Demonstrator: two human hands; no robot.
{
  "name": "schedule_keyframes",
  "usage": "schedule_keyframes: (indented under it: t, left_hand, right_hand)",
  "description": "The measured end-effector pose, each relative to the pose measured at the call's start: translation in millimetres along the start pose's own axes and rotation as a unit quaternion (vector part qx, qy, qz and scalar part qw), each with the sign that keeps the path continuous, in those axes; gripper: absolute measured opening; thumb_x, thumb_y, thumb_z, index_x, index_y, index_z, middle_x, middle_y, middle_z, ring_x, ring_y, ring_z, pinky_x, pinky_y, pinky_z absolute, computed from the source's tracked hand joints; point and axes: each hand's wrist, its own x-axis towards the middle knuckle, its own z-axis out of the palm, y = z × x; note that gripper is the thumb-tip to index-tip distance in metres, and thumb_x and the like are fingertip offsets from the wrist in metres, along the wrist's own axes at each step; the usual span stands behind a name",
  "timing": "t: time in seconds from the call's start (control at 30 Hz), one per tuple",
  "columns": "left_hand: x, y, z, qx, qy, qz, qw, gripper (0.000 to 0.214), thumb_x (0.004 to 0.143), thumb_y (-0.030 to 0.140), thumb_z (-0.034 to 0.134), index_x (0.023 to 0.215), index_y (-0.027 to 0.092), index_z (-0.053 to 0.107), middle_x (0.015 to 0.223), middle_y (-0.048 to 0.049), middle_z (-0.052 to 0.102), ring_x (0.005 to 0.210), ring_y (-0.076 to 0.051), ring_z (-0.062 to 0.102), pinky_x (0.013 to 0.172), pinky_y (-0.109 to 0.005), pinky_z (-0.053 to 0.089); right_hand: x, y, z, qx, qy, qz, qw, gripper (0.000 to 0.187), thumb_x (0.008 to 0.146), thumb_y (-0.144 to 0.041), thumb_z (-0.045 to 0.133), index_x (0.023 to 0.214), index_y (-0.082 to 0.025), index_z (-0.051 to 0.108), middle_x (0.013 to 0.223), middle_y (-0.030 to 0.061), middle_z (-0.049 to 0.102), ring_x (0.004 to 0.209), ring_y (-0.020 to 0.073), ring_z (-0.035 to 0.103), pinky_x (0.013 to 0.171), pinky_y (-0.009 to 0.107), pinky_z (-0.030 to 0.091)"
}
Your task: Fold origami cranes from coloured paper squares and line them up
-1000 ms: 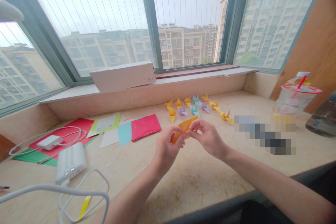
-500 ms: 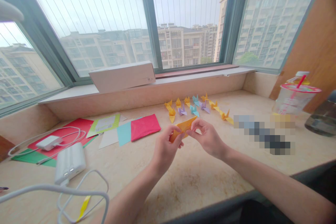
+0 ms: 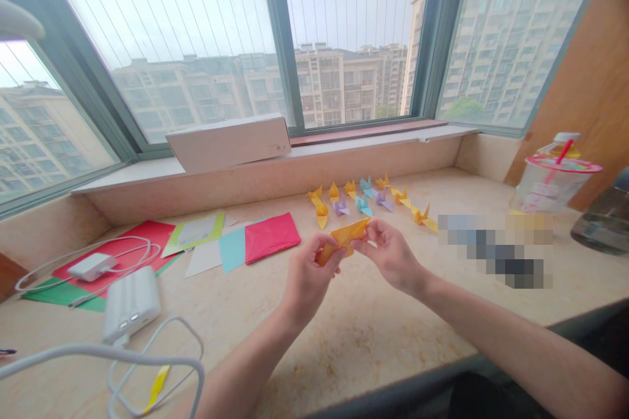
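Folded orange paper (image 3: 350, 233): held above the bench (image 3: 388, 334), on the near side of the paper cranes (image 3: 363, 207). Left hand (image 3: 310, 273) grip pinches its left end; right hand (image 3: 390, 254) grip pinches its right end, presumably to steady the folds.

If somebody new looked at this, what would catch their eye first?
Probably the orange paper near the center, held by the left hand and the right hand. Just beyond it, small yellow, blue and purple paper cranes cluster on the counter. Left of the hands lies a flat, bright pinkish-red packet.
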Motion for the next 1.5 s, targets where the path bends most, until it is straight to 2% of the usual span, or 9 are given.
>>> schedule_keyframes:
  t: [0.13, 0.23, 0.4, 0.6, 0.7, 0.83, 1.07, 1.23, 1.5]
  left_hand:
    - [1, -2, -1.7, 0.003, -0.003, 0.004, 1.0, 0.018, 0.08, 0.031, 0.071, 0.082, 0.02, 0.058, 0.065, 0.0043, 0.064, 0.048, -0.009, 0.058, 0.045, -0.018, 0.043]
    - [2, -3, -2.7, 0.021, -0.013, 0.008, 1.0, 0.016, 0.08, 0.028, 0.071, 0.081, 0.019, 0.058, 0.066, 0.0045, 0.063, 0.048, -0.008, 0.058, 0.046, -0.017, 0.044]
    - [1, 1, -2.1, 0.002, -0.025, 0.004, 1.0, 0.017, 0.084, 0.031, 0.068, 0.092, 0.019, 0.058, 0.072, 0.0028, 0.065, 0.05, -0.009, 0.061, 0.046, -0.017, 0.048]
    - [4, 8, -4.4, -0.104, -0.027, -0.052, 0.993, 0.07, 0.077, 0.035, 0.076, 0.133, 0.025, 0.036, 0.096, -0.0027, 0.068, 0.065, -0.015, 0.07, 0.056, -0.031, 0.062]
    - [4, 6, -3.4, -0.109, -0.056, -0.11, 0.986, 0.06, 0.076, 0.036, 0.077, 0.125, 0.018, 0.047, 0.088, -0.0024, 0.068, 0.064, -0.015, 0.069, 0.058, -0.032, 0.062]
    - [4, 1, -0.1, -0.101, -0.091, -0.119, 0.984, 0.034, 0.079, 0.038, 0.075, 0.097, 0.011, 0.066, 0.084, -0.0049, 0.068, 0.06, -0.011, 0.065, 0.058, -0.026, 0.06]
    - [6, 0, -2.7, -0.117, -0.024, -0.056, 0.991, 0.034, 0.083, 0.041, 0.07, 0.097, 0.011, 0.066, 0.081, -0.0055, 0.069, 0.059, -0.014, 0.065, 0.053, -0.026, 0.057]
    - [8, -3, -6.5, -0.068, -0.009, -0.031, 0.997, 0.032, 0.086, 0.043, 0.066, 0.096, 0.014, 0.066, 0.081, -0.0037, 0.067, 0.056, -0.012, 0.061, 0.045, -0.021, 0.051]
    - [6, -7, -4.5, 0.041, -0.021, -0.028, 0.999, 0.027, 0.086, 0.04, 0.063, 0.088, 0.013, 0.065, 0.063, 0.0, 0.061, 0.05, -0.012, 0.059, 0.042, -0.019, 0.045]
  right_hand:
    - [0, -8, 1, 0.061, -0.029, 0.06, 0.996, 0.041, 0.074, -0.04, 0.08, 0.089, -0.025, 0.045, 0.077, -0.0019, 0.069, 0.075, 0.0195, 0.069, 0.075, 0.036, 0.054]
    - [1, -12, 0, 0.086, -0.056, 0.095, 0.99, 0.056, 0.074, -0.039, 0.081, 0.115, -0.026, 0.045, 0.081, -0.0002, 0.074, 0.076, 0.021, 0.072, 0.079, 0.04, 0.056]
    - [4, -11, -1, 0.057, -0.046, 0.071, 0.995, 0.035, 0.072, -0.04, 0.081, 0.096, -0.02, 0.064, 0.093, 0.0069, 0.076, 0.09, 0.0242, 0.072, 0.088, 0.043, 0.055]
    - [11, -8, -9, 0.067, 0.066, 0.05, 0.994, 0.029, 0.077, -0.037, 0.077, 0.099, -0.021, 0.069, 0.096, 0.0056, 0.077, 0.089, 0.0226, 0.071, 0.082, 0.038, 0.054]
    - [12, -5, -12, 0.062, 0.067, 0.055, 0.994, 0.025, 0.078, -0.036, 0.075, 0.098, -0.021, 0.07, 0.094, 0.0057, 0.077, 0.085, 0.021, 0.069, 0.074, 0.033, 0.05]
    - [8, -3, -8, 0.093, -0.017, 0.077, 0.993, 0.022, 0.079, -0.033, 0.074, 0.097, -0.02, 0.069, 0.093, 0.004, 0.075, 0.085, 0.0188, 0.066, 0.078, 0.033, 0.048]
    - [2, -8, -3, 0.022, -0.069, 0.104, 0.992, 0.02, 0.079, -0.036, 0.075, 0.088, -0.02, 0.066, 0.083, -0.0002, 0.07, 0.08, 0.0166, 0.063, 0.078, 0.032, 0.046]
    - [-1, -11, -1, -0.018, -0.118, 0.097, 0.988, 0.029, 0.078, -0.041, 0.076, 0.095, -0.02, 0.065, 0.095, 0.0029, 0.071, 0.089, 0.0196, 0.065, 0.083, 0.035, 0.047]
    - [1, -1, -4, -0.046, -0.05, 0.087, 0.994, 0.036, 0.083, -0.051, 0.069, 0.096, -0.019, 0.06, 0.087, 0.0029, 0.066, 0.077, 0.0177, 0.064, 0.071, 0.033, 0.05]
